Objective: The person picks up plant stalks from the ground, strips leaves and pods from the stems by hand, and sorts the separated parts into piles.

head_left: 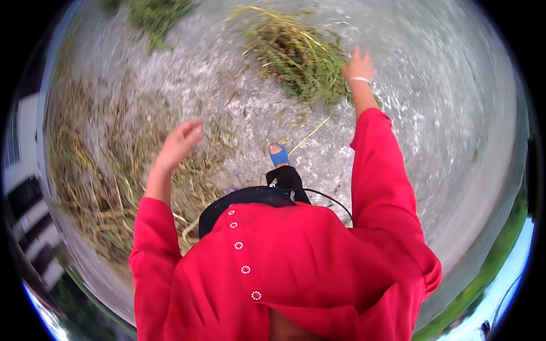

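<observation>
Over the grey ground on the left, my left hand (181,143) hangs in the air beside scattered dry stalks (96,182). Its fingers are slightly bent and apart, with nothing between them. My right hand (359,64) is stretched out at the right edge of a heap of green and yellow plants (296,54). Its fingers are spread and hold nothing. Whether it touches the leaves cannot be made out. One long thin stalk (309,136) lies on the ground below the heap.
A foot in a blue sandal (279,156) stands on the rough grey ground (421,113). Another green clump (156,20) lies at the upper left. A dark cable (330,198) loops beside the waist. Grass (483,284) borders the ground at the lower right.
</observation>
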`<state>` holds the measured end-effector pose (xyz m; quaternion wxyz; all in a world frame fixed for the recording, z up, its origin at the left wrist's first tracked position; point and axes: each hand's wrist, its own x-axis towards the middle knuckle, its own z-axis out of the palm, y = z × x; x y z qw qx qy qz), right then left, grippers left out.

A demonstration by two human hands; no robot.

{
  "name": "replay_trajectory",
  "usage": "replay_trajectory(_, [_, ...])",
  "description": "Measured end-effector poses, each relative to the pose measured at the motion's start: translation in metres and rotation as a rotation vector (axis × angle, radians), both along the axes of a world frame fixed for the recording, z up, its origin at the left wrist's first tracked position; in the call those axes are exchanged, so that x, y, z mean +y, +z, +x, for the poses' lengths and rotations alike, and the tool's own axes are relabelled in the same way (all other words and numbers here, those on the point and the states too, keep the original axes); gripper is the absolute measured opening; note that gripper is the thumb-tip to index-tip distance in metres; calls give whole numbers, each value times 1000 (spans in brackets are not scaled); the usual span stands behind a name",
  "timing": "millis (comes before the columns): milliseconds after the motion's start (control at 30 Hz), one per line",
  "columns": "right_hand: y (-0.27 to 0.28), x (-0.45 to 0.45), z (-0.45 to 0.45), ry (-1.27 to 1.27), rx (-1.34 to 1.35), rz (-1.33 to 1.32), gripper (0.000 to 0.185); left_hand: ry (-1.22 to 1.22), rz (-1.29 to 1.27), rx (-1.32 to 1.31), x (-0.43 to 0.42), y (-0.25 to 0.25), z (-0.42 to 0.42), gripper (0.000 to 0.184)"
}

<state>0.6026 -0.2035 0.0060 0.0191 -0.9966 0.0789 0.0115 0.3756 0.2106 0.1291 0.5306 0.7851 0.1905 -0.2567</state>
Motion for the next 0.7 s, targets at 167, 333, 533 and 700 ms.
replay_trajectory(167, [-84, 47, -61, 441, 195, 247, 51, 191, 460, 289, 70, -75, -246, 38])
replay_trajectory(333, [-132, 79, -138, 637, 742, 172, 57, 834, 480, 653, 49, -102, -507, 37])
replay_trajectory(533, [-131, 99, -137, 872, 768, -154, 49, 879, 291, 764, -68, -181, -715, 22])
replay_trajectory(700, [-132, 157, -149, 899, 765, -297, 41, 1292, -114, 731, -140, -174, -701, 17])
